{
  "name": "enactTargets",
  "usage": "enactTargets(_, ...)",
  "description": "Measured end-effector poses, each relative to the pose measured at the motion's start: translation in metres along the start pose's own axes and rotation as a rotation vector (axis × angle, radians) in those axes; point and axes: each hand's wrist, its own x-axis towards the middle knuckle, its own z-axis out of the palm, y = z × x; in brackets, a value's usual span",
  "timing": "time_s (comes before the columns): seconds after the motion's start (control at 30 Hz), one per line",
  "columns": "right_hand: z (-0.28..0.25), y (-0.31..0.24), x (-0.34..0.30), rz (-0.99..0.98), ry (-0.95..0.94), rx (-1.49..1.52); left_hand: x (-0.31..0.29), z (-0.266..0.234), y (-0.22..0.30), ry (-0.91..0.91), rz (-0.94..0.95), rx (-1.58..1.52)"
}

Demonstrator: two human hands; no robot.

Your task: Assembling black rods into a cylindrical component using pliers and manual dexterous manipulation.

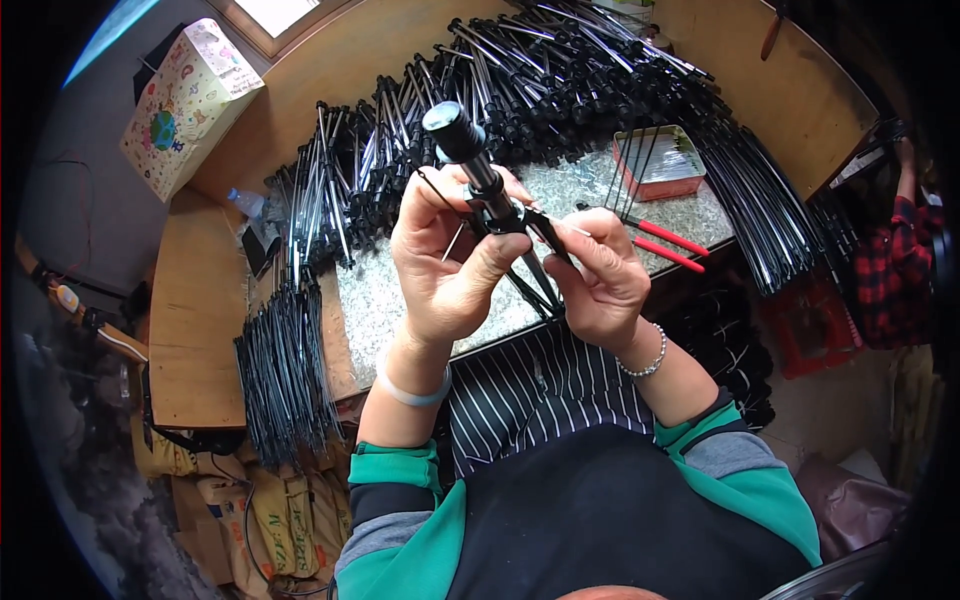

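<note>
A slim tripod-like stand [482, 178] is held up over the worktable, its round black cap and silver tube tilted toward me. My left hand [445, 275] is closed round its black collar, and a thin metal pin [454, 241] sticks out between the fingers. On the other side of the collar, my right hand [607, 275] pinches a black leg [545, 232] of the same stand. Other dark legs hang down toward the table edge. Whether the right fingertips also hold a small pin cannot be made out. Red-handled pliers [672, 246] lie just right of that hand.
A red tray [670, 189] holds many thin metal pins, with dark rods leaning in it. Similar stands [540, 85] are heaped along the back, and bundles of legs [285, 360] overhang the left edge. A patterned box [190, 110] stands far left; a person in a checked sleeve [900, 260] is at right.
</note>
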Motion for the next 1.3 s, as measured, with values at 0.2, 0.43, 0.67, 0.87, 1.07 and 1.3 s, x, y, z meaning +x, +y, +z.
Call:
enactTargets(0.2,-0.002,0.004,0.001,-0.16,-0.014,-0.19,0.0,0.004,0.006,0.003,-0.039,0.015)
enactTargets(0.43,0.003,0.005,0.005,-0.231,-0.019,-0.299,-0.002,0.006,-0.004,0.087,0.099,0.171)
enactTargets(0.67,0.004,0.01,0.003,-0.148,-0.021,-0.237,0.003,0.006,-0.009,0.166,0.107,0.241)
enactTargets(0.87,0.011,0.005,0.002,-0.109,0.006,-0.275,0.002,0.015,-0.012,0.231,0.163,0.363)
enactTargets(1.07,0.017,0.004,-0.004,-0.066,0.031,-0.216,-0.004,0.025,-0.014,0.228,0.2,0.473)
enactTargets(1.3,0.001,0.005,0.012,0.401,-0.073,0.52,0.004,0.014,0.047,0.252,0.585,0.431)
